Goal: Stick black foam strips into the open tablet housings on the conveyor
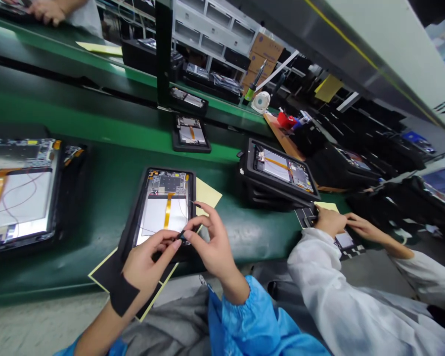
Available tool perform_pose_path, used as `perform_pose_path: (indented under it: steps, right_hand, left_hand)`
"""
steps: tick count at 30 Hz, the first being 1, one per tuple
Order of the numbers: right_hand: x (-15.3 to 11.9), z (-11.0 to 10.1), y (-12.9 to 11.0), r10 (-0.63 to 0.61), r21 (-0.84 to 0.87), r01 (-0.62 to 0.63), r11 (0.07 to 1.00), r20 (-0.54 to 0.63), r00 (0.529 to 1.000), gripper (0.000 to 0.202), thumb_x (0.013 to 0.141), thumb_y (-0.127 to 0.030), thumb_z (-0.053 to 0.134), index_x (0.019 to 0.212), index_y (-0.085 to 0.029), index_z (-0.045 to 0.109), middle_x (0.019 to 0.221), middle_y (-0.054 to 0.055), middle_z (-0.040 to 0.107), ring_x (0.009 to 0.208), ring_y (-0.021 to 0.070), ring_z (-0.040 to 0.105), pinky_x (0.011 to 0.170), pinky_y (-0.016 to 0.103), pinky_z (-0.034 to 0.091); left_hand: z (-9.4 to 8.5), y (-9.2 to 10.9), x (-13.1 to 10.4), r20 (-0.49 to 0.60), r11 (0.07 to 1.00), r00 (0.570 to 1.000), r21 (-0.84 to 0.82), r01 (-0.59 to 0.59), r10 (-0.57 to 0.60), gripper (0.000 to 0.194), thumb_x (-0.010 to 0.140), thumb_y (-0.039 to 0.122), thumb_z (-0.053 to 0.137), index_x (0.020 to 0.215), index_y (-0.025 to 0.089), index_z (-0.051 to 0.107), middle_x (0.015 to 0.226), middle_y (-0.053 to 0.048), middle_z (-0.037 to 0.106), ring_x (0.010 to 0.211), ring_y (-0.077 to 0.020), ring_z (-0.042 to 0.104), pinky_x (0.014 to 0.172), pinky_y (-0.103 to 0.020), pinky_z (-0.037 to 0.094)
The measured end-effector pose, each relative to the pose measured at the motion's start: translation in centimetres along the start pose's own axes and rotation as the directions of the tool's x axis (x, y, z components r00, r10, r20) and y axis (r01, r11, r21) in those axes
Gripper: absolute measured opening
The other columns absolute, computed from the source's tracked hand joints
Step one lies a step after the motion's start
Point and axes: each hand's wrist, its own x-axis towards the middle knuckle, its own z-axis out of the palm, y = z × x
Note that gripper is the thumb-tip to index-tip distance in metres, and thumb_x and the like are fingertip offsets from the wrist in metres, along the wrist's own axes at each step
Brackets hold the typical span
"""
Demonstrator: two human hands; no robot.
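Over the lower edge of an opened tablet (156, 210), my left hand (148, 259) and my right hand (213, 244) pinch a small dark part (181, 236) between thumbs and fingertips. Thin wires run near it, but its kind is too small to make out. An orange ribbon cable (168, 210) crosses the tablet's pale battery area, below a circuit board (167, 182). The tablet lies in a black foam tray (131, 230). A black square patch (124, 295) sticks to my left wrist. My right index finger is raised, with a small dark piece at its tip.
Yellow-backed black sheets (107, 272) lie under the tray. To the left is another opened tablet (20, 198); to the right stand stacked trays (278, 170). A co-worker's hands (332, 221) work at the far right. Another tray (191, 133) sits at the back.
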Motion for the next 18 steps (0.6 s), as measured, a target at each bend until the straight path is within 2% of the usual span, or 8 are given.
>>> perform_pose_path:
  steps: [1,3,5,6,8,11,14,18]
  right_hand:
    - [0.2,-0.6,-0.1,-0.029,-0.034,0.028,0.999,-0.015,0.999,0.053,0.09,-0.021,0.066,0.14,-0.024,0.048,0.09,0.0,0.07,0.089,0.0173,0.068,0.098,0.036,0.051]
    - [0.5,-2.0,-0.2,-0.091,-0.108,0.087,0.99,-0.036,0.995,0.054,0.093,-0.021,0.062,0.144,-0.023,0.044,0.092,0.0,0.069,0.092,0.0171,0.067,0.1,0.036,0.049]
    - [0.6,-3.2,-0.3,-0.123,-0.192,0.122,0.974,0.006,0.992,0.054,0.094,-0.02,0.06,0.146,-0.023,0.042,0.093,0.001,0.069,0.093,0.0177,0.066,0.103,0.038,0.047]
    - [0.6,-3.6,-0.3,-0.127,-0.238,0.137,0.962,0.055,0.99,0.055,0.094,-0.02,0.06,0.146,-0.023,0.042,0.094,0.001,0.069,0.095,0.0186,0.066,0.105,0.04,0.045]
    - [0.5,-3.7,-0.2,-0.115,-0.33,0.172,0.928,0.185,0.976,0.054,0.095,-0.018,0.06,0.146,-0.024,0.044,0.096,0.002,0.07,0.102,0.021,0.064,0.11,0.044,0.04]
    - [0.3,-2.8,0.1,-0.066,-0.422,0.212,0.881,0.334,0.94,0.054,0.095,-0.014,0.058,0.146,-0.025,0.046,0.1,0.002,0.071,0.113,0.0229,0.06,0.121,0.052,0.027]
    - [0.4,-1.5,0.7,-0.033,-0.456,0.215,0.864,0.373,0.927,0.055,0.094,-0.01,0.057,0.145,-0.026,0.046,0.1,0.001,0.071,0.118,0.0219,0.059,0.125,0.055,0.017]
    - [0.7,-0.5,1.5,0.002,-0.471,0.185,0.863,0.369,0.929,0.052,0.093,-0.01,0.059,0.141,-0.025,0.05,0.099,0.0,0.072,0.116,0.0211,0.059,0.126,0.055,0.016]
  left_hand:
    - [-0.1,0.0,0.1,-0.009,0.98,0.987,0.123,-0.156,0.158,0.027,0.097,0.044,0.06,0.109,0.024,0.073,0.105,-0.009,0.075,0.092,-0.0245,0.072,0.081,-0.035,0.06]
    - [-0.5,-0.1,0.3,0.085,0.786,0.871,0.397,-0.475,0.483,0.027,0.102,0.035,0.052,0.113,0.024,0.074,0.121,-0.01,0.072,0.111,-0.0271,0.067,0.095,-0.039,0.056]
    - [-1.1,-0.5,0.7,0.216,0.56,0.753,0.549,-0.62,0.622,0.03,0.104,0.028,0.047,0.112,0.024,0.075,0.134,-0.01,0.067,0.125,-0.0312,0.06,0.104,-0.046,0.05]
    - [-1.5,-0.8,0.8,0.262,0.485,0.723,0.591,-0.644,0.639,0.031,0.104,0.026,0.046,0.112,0.024,0.075,0.138,-0.01,0.064,0.128,-0.033,0.057,0.106,-0.049,0.047]
    - [-2.3,-1.5,1.2,0.303,0.41,0.697,0.632,-0.657,0.65,0.032,0.104,0.023,0.044,0.113,0.023,0.075,0.14,-0.01,0.063,0.13,-0.0352,0.055,0.106,-0.053,0.044]
    - [-3.4,-2.4,1.5,0.325,0.391,0.678,0.622,-0.678,0.66,0.033,0.103,0.02,0.044,0.117,0.023,0.074,0.138,-0.011,0.064,0.128,-0.0361,0.055,0.102,-0.054,0.046]
    - [-3.8,-2.9,1.5,0.306,0.429,0.688,0.598,-0.677,0.658,0.031,0.102,0.019,0.046,0.119,0.021,0.072,0.136,-0.011,0.065,0.128,-0.0355,0.055,0.102,-0.054,0.047]
    - [-3.7,-2.9,1.6,0.257,0.505,0.716,0.558,-0.659,0.649,0.028,0.101,0.019,0.05,0.118,0.019,0.072,0.133,-0.013,0.066,0.127,-0.0347,0.055,0.102,-0.054,0.049]
